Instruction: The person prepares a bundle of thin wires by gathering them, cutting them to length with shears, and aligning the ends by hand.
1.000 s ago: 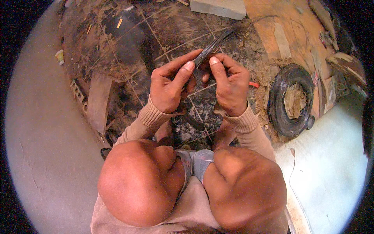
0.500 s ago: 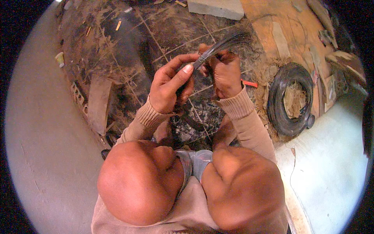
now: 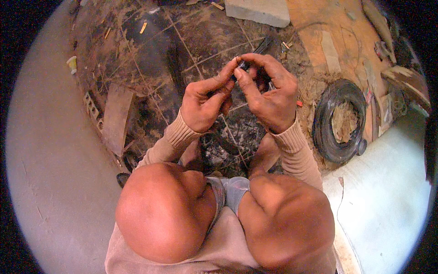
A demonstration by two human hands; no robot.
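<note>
A bundle of thin dark strands, like wire or bristles, is held up in front of me, sloping away to the upper right. My left hand pinches its near end between thumb and fingertips. From the right, my right hand closes thumb and forefinger on the same end, so the fingertips of both hands nearly meet. The fingers cover most of the bundle, and the band round it is hard to make out. Both hands are above the dirty tiled floor, beyond my bent knees.
On the right lies a coil of black wire with brown fibres about it. A pale block sits at the far side, next to an orange-brown board. To the left are a wooden plank and a small cup.
My right hand has turned and brought its thumb and forefinger in beside my left fingertips. The bundle's loose strands, which were fanned out to the right, are now mostly hidden behind the right hand.
</note>
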